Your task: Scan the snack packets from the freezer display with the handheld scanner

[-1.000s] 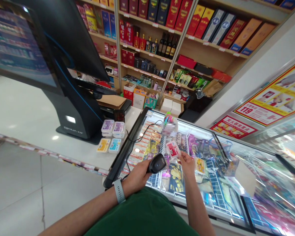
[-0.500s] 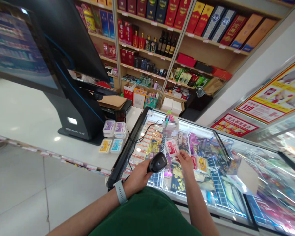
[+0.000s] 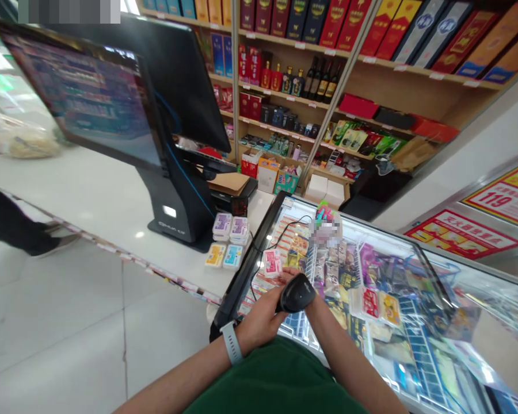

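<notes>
Holding black barcode scanner [image 3: 297,292] in closed left hand [image 3: 261,322] | right hand [image 3: 300,282] mostly hidden behind scanner, grip cannot be told | pink-white packet [image 3: 271,262] just ahead-left of scanner, nearer left hand, upright, on freezer lid [image 3: 414,299] | freezer holds packaged frozen goods [image 3: 349,270].

Left hand [image 3: 259,319] curled in a closed grip; right hand mostly hidden behind it.
</notes>
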A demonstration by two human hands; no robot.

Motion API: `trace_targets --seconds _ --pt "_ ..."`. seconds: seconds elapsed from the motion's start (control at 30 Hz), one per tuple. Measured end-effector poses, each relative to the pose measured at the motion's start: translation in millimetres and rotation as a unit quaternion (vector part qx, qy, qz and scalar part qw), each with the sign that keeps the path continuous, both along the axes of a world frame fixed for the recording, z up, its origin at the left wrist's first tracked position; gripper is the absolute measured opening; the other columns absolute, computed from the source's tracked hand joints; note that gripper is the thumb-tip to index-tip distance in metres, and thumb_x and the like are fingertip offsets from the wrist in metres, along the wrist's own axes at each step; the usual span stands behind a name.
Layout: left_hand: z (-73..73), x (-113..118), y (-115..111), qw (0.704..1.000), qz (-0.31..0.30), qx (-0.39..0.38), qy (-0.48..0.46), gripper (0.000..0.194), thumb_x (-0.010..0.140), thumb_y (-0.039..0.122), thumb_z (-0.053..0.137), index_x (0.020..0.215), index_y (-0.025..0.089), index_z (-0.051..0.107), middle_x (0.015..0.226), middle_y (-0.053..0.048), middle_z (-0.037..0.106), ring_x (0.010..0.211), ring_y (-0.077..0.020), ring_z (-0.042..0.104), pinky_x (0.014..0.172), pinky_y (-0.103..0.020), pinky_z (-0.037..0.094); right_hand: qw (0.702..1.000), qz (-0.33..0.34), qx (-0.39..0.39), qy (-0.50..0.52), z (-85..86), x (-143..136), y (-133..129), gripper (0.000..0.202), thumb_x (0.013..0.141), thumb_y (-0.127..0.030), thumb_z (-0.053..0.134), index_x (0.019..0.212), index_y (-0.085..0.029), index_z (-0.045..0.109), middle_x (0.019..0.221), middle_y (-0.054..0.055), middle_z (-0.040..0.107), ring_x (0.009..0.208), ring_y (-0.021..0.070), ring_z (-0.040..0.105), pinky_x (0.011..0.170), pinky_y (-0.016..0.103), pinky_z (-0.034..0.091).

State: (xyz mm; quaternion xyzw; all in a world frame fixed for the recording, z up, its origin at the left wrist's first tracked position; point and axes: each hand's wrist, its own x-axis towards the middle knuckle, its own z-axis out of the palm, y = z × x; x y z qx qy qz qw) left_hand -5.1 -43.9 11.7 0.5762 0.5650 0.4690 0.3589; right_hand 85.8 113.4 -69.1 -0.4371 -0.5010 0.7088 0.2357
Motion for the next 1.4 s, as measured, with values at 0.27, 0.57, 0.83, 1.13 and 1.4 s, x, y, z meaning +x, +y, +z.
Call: trace_targets --seconds 0.27,0.57,0.83,1.13,1.4 --pt "0.6 -19.9 -15.7 0.999 0.038 0.026 -0.022 0.048 0.081 0.009 0.055 0.129 0.016 0.050 0.129 -0.014 0.060 0.123 -0.0280 0.053 0.104 -0.042 0.042 0.978 0.111 -0.160 0.069 -1.7 -80.4 -35.6 0.028 0.062 -0.024 0.082 0.083 -0.019 0.064 0.087 0.007 0.073 0.085 0.0220 0.071 0.087 0.038 0.055" --pt "1.0 -42.3 -37.8 0.996 0.084 0.039 -0.019 0.042 0.083 0.012 0.053 0.125 0.015 0.051 0.123 -0.013 0.060 0.117 -0.0260 0.054 0.104 -0.042 0.042 0.954 0.196 -0.213 0.078 -7.3 -145.4 -52.6 0.022 0.069 -0.023 0.079 0.084 -0.017 0.064 0.077 0.003 0.072 0.077 0.0180 0.070 0.085 0.034 0.055" --pt "-0.9 -50.2 -44.4 0.994 0.104 0.028 -0.015 0.037 0.085 0.014 0.053 0.122 0.016 0.054 0.120 -0.012 0.061 0.112 -0.0247 0.056 0.101 -0.040 0.044 0.959 0.189 -0.196 0.074 -1.4 -168.4 -56.8 0.015 0.075 -0.021 0.074 0.083 -0.014 0.063 0.074 0.004 0.070 0.075 0.0164 0.067 0.082 0.030 0.053" --pt "-4.7 -48.8 -47.1 0.993 0.119 0.016 -0.010 0.039 0.083 0.012 0.053 0.122 0.017 0.054 0.121 -0.012 0.061 0.110 -0.0242 0.057 0.099 -0.041 0.045 0.972 0.179 -0.143 0.053 2.4 -170.9 -62.3 0.020 0.075 -0.029 0.076 0.080 -0.015 0.063 0.071 0.004 0.069 0.071 0.0168 0.064 0.081 0.034 0.051" --pt "-1.9 -41.8 -41.0 0.994 0.104 0.013 -0.010 0.031 0.090 0.020 0.051 0.120 0.016 0.054 0.119 -0.013 0.062 0.110 -0.0247 0.058 0.097 -0.039 0.046 0.966 0.202 -0.148 0.061 -12.8 -156.1 -55.5 0.020 0.073 -0.027 0.077 0.082 -0.015 0.062 0.071 0.004 0.069 0.071 0.0156 0.067 0.080 0.033 0.055"
